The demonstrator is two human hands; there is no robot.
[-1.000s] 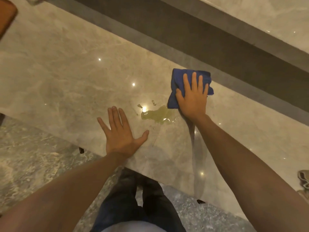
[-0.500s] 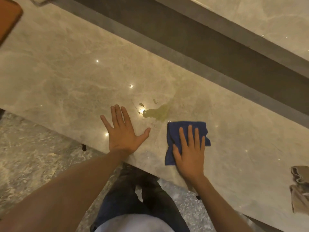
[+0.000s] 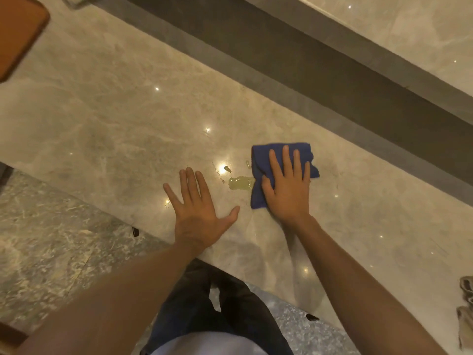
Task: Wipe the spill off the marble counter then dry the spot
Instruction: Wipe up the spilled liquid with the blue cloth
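A small yellowish spill [image 3: 240, 183] lies on the glossy marble counter [image 3: 102, 119], with a couple of droplets just beyond it. My right hand [image 3: 288, 185] presses flat on a folded blue cloth [image 3: 261, 157], whose left edge touches the spill's right side. My left hand [image 3: 198, 208] rests flat on the counter left of the spill, fingers spread, holding nothing.
A brown board or tray [image 3: 18, 34] sits at the far left corner. A crumpled grey-beige cloth [image 3: 465, 311] lies at the right edge. A dark recessed strip [image 3: 332, 73] runs behind the counter. The counter's front edge is just below my hands, floor beneath.
My right hand slid the blue cloth from the far side toward me past the spill, then back up to the spill's right side. The puddle is smaller. My left hand stayed put.
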